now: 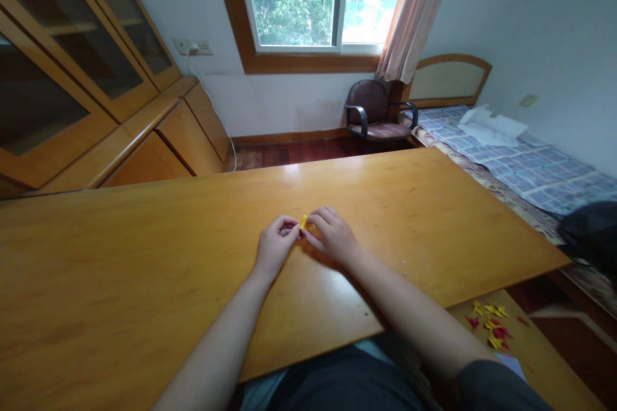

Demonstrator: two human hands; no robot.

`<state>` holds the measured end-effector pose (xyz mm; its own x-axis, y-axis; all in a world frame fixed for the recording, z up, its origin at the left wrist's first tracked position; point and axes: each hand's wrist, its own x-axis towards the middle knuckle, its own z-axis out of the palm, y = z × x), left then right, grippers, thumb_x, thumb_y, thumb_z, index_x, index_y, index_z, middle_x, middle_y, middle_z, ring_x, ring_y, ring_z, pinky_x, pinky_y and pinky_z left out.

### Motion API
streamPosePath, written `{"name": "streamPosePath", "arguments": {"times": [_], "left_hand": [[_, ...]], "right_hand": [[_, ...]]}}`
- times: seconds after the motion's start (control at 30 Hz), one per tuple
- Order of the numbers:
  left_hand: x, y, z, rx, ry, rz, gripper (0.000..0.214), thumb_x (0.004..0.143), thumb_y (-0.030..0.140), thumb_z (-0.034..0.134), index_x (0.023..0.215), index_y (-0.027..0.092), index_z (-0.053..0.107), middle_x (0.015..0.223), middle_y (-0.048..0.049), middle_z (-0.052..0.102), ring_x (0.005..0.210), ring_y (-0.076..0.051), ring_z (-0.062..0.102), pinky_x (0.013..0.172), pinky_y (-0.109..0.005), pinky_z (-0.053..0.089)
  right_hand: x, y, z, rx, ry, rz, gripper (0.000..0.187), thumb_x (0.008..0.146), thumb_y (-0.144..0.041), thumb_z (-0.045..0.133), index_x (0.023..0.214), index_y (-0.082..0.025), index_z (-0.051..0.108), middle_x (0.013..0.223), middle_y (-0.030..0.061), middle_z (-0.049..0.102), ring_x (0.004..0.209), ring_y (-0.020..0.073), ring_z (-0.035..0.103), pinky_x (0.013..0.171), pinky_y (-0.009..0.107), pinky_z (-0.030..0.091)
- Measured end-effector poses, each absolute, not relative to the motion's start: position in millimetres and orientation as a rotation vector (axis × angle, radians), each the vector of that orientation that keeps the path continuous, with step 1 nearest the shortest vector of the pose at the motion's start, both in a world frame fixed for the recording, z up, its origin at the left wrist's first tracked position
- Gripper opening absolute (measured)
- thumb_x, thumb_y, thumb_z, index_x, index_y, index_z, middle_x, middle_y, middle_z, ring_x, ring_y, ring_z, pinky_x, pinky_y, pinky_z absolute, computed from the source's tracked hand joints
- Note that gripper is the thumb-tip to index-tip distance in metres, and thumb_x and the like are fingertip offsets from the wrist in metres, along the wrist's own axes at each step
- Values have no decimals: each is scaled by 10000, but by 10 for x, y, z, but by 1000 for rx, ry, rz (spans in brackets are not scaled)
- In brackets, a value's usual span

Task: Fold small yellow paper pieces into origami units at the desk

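A small piece of yellow folded paper (303, 222) is held between my two hands just above the middle of the wooden table (159, 257). My left hand (278, 243) pinches its left side between thumb and fingertips. From the right, my right hand (332, 234) curls over it, with thumb and fingers closed on its other side. The fingers cover most of the paper, so its exact folded shape is hidden.
On a lower wooden surface (544, 359) at bottom right lie several yellow folded paper pieces (496, 311) and red ones (502, 332), beside a pale sheet (511, 365). Beyond the table are a chair (369, 112), a bed (525, 160) with a black bag (592, 234), and cabinets (96, 109).
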<state>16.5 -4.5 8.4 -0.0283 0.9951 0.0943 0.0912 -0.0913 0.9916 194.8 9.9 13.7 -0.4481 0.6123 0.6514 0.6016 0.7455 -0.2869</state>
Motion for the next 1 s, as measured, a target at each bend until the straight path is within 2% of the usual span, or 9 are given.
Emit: {"name": "streamPosePath", "arguments": {"times": [0.47,1.0], "left_hand": [[192,-75,121,1459,1329,1298,182,783,368,697,804,192,660,766,-13,729,686,-173,727,697,-284,607],[209,-88,123,1437,1366,1326,167,802,355,681,815,196,635,786,-24,738,726,-184,746,714,-293,613]], "right_hand": [[1939,95,151,-895,-2207,-35,113,948,-235,573,854,-208,632,872,80,651,797,197,591,723,311,505],[1926,106,94,-972,-2070,-36,51,917,-208,569,868,-219,569,859,64,640,789,181,627,705,275,515]]}}
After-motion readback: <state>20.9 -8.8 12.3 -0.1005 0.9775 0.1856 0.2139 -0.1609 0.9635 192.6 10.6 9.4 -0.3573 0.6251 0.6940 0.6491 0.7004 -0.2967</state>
